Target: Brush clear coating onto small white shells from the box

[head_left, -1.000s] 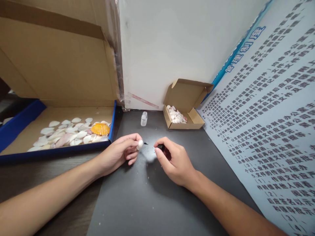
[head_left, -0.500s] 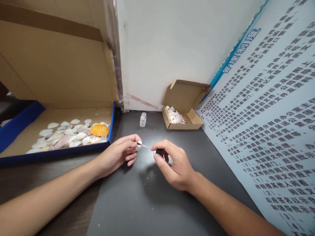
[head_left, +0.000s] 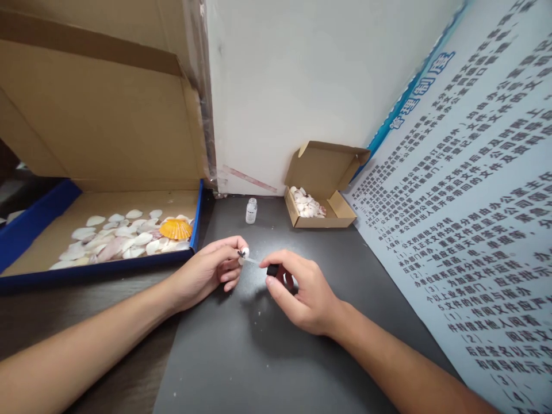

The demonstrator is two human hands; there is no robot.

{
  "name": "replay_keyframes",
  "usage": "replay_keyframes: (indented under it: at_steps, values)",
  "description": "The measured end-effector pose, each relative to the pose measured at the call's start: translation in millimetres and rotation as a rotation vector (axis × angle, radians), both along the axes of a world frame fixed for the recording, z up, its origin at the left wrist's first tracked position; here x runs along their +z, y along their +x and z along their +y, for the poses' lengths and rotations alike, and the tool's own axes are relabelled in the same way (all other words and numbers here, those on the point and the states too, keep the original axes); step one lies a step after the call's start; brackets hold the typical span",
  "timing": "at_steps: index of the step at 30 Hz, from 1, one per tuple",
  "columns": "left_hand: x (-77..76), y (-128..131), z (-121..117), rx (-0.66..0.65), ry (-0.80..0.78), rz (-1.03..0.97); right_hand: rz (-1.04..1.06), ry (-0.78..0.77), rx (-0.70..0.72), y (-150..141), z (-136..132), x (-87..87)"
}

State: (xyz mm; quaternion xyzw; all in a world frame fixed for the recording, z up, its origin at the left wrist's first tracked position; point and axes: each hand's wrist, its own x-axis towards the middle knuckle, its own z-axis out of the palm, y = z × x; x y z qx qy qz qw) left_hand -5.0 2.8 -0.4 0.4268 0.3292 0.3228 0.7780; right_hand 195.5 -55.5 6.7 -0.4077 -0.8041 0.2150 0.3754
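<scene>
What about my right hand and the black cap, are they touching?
Touching: the head view shows the black cap pinched between the thumb and index finger of your right hand.

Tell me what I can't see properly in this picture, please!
All in the head view:
- Small white thing: too small, and partly behind the fingers of the left hand.
- Black cap: partly covered by the right hand.
- Bottle: label print too small to read.
- Blue box: cut off by the left edge.
- Poster: cut off by the right edge.
</scene>
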Motion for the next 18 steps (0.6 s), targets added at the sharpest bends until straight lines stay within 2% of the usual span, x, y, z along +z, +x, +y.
replay_keyframes:
  at_steps: [6, 13, 18]
  values:
    - [-0.2, -0.3, -0.1, 0.010, -0.004, 0.001, -0.028, -0.028, 0.027, -0.5, -0.9, 1.6]
    - [-0.2, -0.7, -0.4, -0.002, 0.003, 0.015, -0.046, -0.034, -0.086, -1.9, -2.3, 5.6]
    - [-0.5, -0.7, -0.6, -0.001, 0.008, 0.010, -0.001, 0.011, -0.026, -1.4, -1.0, 3.2]
